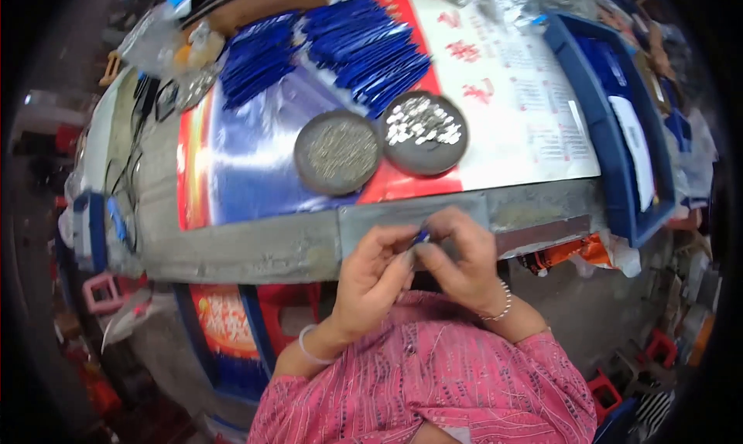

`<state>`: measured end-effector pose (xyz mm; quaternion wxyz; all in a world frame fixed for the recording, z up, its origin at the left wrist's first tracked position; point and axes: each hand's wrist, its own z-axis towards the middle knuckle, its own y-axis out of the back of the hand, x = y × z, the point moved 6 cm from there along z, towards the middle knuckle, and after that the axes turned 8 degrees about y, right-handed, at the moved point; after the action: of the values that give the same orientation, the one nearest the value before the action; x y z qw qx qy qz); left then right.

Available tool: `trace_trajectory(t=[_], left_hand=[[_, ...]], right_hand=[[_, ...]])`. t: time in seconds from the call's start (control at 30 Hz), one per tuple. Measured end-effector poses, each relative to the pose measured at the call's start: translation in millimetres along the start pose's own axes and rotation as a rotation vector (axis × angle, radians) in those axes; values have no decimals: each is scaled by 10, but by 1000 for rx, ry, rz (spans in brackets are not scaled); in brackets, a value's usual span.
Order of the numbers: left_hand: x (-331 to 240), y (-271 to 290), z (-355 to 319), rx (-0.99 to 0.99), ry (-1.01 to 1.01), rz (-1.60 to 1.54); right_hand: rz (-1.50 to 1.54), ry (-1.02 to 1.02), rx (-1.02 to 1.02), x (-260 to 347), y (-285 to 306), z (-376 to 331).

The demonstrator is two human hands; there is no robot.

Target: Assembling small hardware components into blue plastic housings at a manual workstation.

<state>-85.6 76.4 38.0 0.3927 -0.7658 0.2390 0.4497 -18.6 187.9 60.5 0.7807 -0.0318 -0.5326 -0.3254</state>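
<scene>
Pinching a small blue piece between the fingertips of my left hand and my right hand, I have it close in front of my body, by the near edge of the tabletop. Both grips are closed on it, thumbs toward me and forefingers beyond. Neither hand is nearer: the piece sits at the tips of both, to the right of the left fingers and to the left of the right ones. It is mostly covered, so I cannot tell how its long axis runs.

Beyond the piece, toward the far edge, stand two round dark bowls, rims nearly touching. The right bowl lies almost straight ahead of the pinch and holds shiny silver bits; the left bowl lies ahead and to the left, spread with fine metal parts, too small to identify.

Behind the bowls, near the far edge, lie two groups of overlapping blue packets. Along the tabletop's right edge stands a blue crate, containing further blue packets and a white strip.
</scene>
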Motion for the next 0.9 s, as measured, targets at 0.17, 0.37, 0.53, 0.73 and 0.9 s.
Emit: trace_trajectory(t=[0.17, 0.37, 0.53, 0.73, 0.9], left_hand=[[70, 43, -247, -150, -215, 166], [100, 122, -364, -236, -283, 5], [136, 23, -115, 46, 173, -257], [226, -19, -144, 108, 302, -417], [255, 18, -234, 178, 409, -495]], right_hand=[[60, 133, -53, 108, -178, -54], [122, 248, -30, 122, -270, -59], [373, -375, 69, -188, -58, 11], [546, -423, 169, -229, -116, 24], [433, -231, 272, -202, -150, 27]])
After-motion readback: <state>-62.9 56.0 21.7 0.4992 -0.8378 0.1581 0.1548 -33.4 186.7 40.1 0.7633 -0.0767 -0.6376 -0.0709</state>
